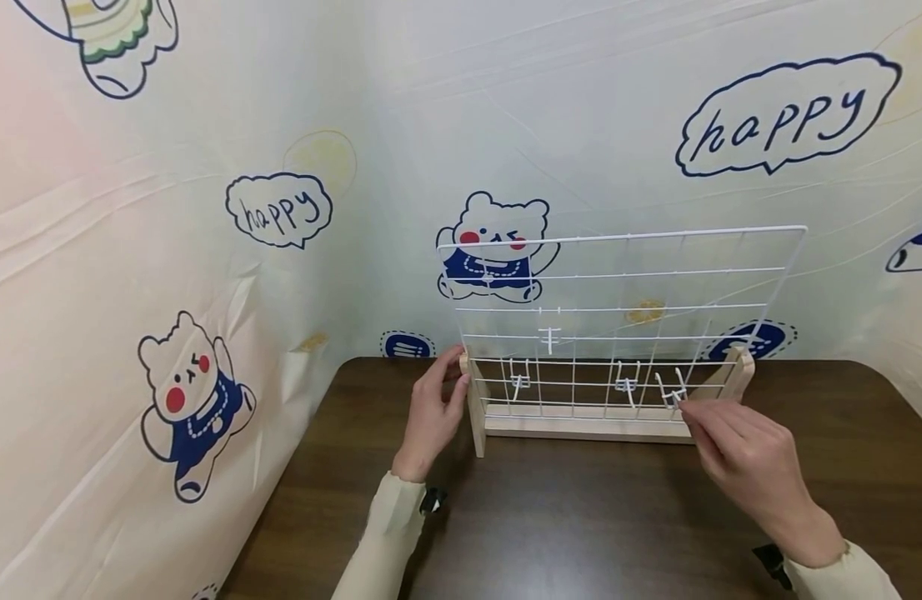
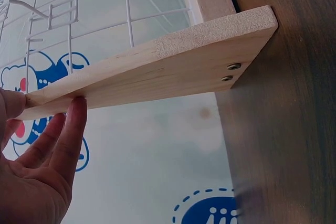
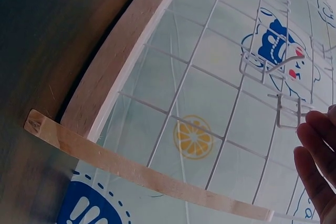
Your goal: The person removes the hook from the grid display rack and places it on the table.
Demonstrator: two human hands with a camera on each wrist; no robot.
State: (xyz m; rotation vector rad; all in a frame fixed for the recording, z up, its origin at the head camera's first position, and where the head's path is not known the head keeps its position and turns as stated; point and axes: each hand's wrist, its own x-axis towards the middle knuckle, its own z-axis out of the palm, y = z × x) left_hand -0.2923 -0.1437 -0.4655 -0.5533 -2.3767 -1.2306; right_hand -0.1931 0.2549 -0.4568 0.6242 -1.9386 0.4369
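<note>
A white wire grid rack stands in a pale wooden base on the table. My left hand grips the top of its left wooden side piece, thumb on one edge and fingertips against the outer face. At the lower right of the grid, my right hand pinches a white wire hook between thumb and fingers. In the right wrist view, this hook overlaps the grid wires. Two more hooks, a left one and a middle one, hang along the lower grid. Another hook sits higher up.
The dark brown wooden table extends in front of the rack and to both sides. Behind it hangs a pale curtain with cartoon bears and "happy" bubbles. The right wooden side piece stands just beyond my right hand.
</note>
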